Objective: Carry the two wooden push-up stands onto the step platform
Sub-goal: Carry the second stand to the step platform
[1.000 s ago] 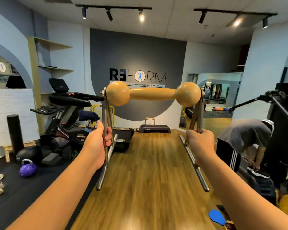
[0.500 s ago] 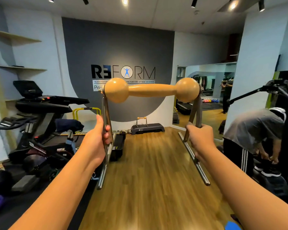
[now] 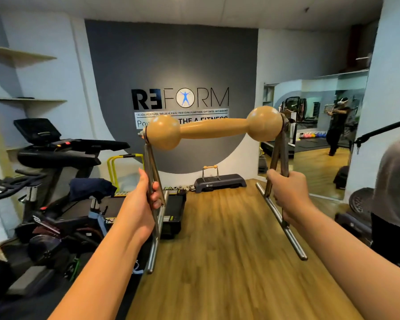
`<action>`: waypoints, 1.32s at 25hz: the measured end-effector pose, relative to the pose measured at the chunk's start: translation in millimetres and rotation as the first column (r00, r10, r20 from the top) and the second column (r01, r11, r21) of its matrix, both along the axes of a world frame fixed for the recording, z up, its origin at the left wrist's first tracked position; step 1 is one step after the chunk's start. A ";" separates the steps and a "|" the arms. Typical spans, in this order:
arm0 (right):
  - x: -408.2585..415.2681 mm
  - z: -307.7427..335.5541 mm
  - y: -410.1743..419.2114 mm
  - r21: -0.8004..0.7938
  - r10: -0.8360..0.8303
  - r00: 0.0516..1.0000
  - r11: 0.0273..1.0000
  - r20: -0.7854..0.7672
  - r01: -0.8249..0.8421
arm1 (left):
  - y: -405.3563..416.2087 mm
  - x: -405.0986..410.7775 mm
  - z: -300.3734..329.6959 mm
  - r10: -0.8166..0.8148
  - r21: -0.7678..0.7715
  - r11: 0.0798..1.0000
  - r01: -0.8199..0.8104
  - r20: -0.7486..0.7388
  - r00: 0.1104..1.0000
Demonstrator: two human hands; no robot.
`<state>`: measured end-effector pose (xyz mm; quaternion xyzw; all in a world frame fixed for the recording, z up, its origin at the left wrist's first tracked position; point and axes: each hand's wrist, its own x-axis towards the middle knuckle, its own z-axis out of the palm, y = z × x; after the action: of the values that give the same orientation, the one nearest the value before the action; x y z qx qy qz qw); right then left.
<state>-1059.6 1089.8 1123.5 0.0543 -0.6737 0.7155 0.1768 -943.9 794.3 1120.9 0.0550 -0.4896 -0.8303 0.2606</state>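
Wooden push-up stand point(image 3: 214, 132) held up in front of me, bar running left to right. My left hand point(image 3: 141, 199) and right hand point(image 3: 284, 195) each have fingers wrapped tight round a metal leg. Step platform point(image 3: 219, 182) lies far, dead ahead, by the wall; second stand point(image 3: 210, 173) already sits on its left half. I'd aim right.
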 end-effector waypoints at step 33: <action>-896.5 -37.2 -252.3 0.059 -0.116 0.985 0.992 0.129 0.109 | -254.0 -919.3 -43.3 -0.042 0.013 0.999 0.041 0.052 0.998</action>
<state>-1956.1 837.5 1086.3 -0.0267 -0.7043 0.6886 0.1704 -1863.2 540.3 1077.6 0.0683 -0.4922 -0.8368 0.2300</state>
